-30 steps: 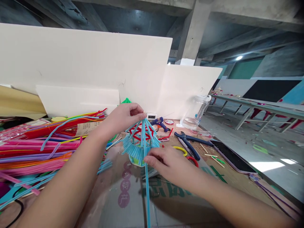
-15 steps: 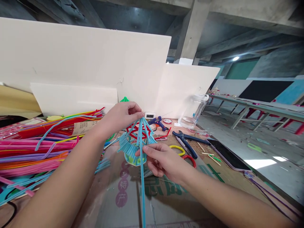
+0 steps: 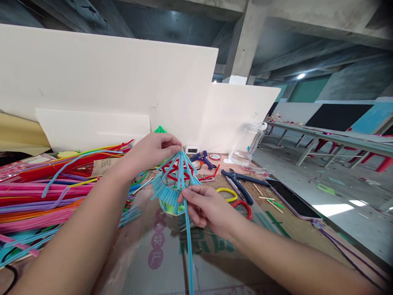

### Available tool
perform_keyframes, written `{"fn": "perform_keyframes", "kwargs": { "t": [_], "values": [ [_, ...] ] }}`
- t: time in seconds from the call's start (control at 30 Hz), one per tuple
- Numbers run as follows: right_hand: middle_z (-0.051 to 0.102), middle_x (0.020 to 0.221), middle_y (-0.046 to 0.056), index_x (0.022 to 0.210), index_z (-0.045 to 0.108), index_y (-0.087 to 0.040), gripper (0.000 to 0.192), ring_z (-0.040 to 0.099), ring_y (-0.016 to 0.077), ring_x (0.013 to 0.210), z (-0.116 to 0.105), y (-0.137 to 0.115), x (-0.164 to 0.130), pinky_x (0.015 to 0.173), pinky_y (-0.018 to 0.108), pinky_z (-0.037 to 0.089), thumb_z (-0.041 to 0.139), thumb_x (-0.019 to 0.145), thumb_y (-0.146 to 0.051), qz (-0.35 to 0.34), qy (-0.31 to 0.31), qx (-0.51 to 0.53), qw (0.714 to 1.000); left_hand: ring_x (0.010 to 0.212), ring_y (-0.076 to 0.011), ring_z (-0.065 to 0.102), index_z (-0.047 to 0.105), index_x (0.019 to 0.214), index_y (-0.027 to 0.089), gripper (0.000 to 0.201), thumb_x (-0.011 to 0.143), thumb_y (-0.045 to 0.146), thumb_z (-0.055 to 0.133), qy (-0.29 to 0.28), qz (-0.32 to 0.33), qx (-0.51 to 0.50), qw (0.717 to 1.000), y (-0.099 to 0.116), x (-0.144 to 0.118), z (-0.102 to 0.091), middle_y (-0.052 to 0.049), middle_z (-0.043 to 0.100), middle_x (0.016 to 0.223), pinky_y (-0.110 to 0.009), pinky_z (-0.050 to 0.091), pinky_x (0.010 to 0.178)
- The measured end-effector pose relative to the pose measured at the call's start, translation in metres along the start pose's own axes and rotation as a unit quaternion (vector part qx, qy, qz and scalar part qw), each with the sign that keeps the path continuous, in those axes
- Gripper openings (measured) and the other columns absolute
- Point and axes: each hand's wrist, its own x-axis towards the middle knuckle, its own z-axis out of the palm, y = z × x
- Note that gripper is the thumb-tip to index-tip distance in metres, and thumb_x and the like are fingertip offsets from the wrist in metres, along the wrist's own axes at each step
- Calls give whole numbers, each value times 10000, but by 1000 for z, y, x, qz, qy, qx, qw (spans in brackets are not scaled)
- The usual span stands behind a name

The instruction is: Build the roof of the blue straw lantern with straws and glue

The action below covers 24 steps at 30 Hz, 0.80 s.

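A small pavilion-like model (image 3: 166, 186) made of light blue pipe cleaners stands on the cardboard. It has a red lattice and a yellow-green base. My left hand (image 3: 156, 152) pinches the peak of its roof, where the blue strands meet. Lower down, at the eave, my right hand (image 3: 205, 208) grips a long light blue pipe cleaner (image 3: 188, 250) between thumb and fingers. This strand comes down from the peak and hangs past the hand toward the bottom edge. Part of the model's right side is hidden behind my right hand.
Bundles of coloured pipe cleaners (image 3: 39, 196) lie at left. To the right are blue-handled pliers (image 3: 241, 186), scissors (image 3: 242, 208), a phone (image 3: 293, 198) and a clear jug (image 3: 248, 143). A glue gun (image 3: 204, 159) and small timer (image 3: 192, 150) sit behind, before white boards (image 3: 107, 78).
The hanging end of the blue pipe cleaner has swung slightly right, and it now bends at my right fingers. Both hands keep their grips; the whole view has shifted a little.
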Motion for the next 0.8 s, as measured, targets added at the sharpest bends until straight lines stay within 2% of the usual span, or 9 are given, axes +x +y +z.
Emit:
{"fn": "perform_keyframes", "kwargs": {
  "t": [0.17,0.4,0.67,0.8],
  "values": [
    [498,379,-66,788,624,-152,324,309,33,289,3,0,1,332,178,191,619,824,-474,0,-4,5,1000,724,-168,603,702,921,190,281,821,404,551,-1,-5,-4,1000,2,-1,0,-17,710,826,-240,423,607],
    [489,381,-72,829,645,-143,354,301,34,290,3,2,3,334,182,181,617,827,-495,-5,-14,0,1000,669,-153,589,698,925,190,286,818,405,542,1,1,2,1000,1,0,2,-13,699,788,-239,420,579],
    [546,423,-54,1028,680,-119,467,377,41,308,-7,-7,2,345,161,263,571,849,-537,23,-25,-101,994,683,-145,575,680,914,174,255,827,367,538,8,-3,2,1000,5,0,2,-15,684,784,-237,419,595],
    [572,448,-43,1057,667,-125,489,387,54,312,-15,-15,1,347,174,282,510,877,-552,34,-74,-139,987,692,-150,577,679,909,173,252,826,367,542,7,1,-1,1000,5,0,2,-20,685,795,-244,425,608]
  ]
}}
